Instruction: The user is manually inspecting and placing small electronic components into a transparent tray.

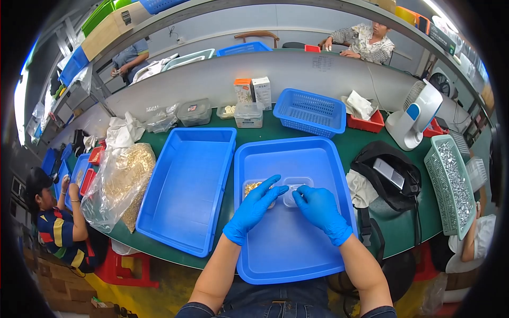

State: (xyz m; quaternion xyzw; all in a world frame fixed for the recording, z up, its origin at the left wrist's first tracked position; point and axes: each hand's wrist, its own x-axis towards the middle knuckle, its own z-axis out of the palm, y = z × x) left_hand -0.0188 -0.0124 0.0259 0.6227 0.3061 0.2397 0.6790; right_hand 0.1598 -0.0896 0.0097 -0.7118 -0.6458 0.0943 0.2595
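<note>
Container [245, 189] of gold-coloured pieces [253, 186] sits beside a clear container [289, 200] inside the blue tray [286, 257] beneath your left hand [254, 206] and right hand [321, 208], each grip's openness impossible to tell.

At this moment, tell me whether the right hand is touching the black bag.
Apart: the head view shows the rim of the blue tray between the right hand and the black bag.

A grey partition [201, 87] backs the green table [430, 212] above a yellow floor [180, 287].
</note>
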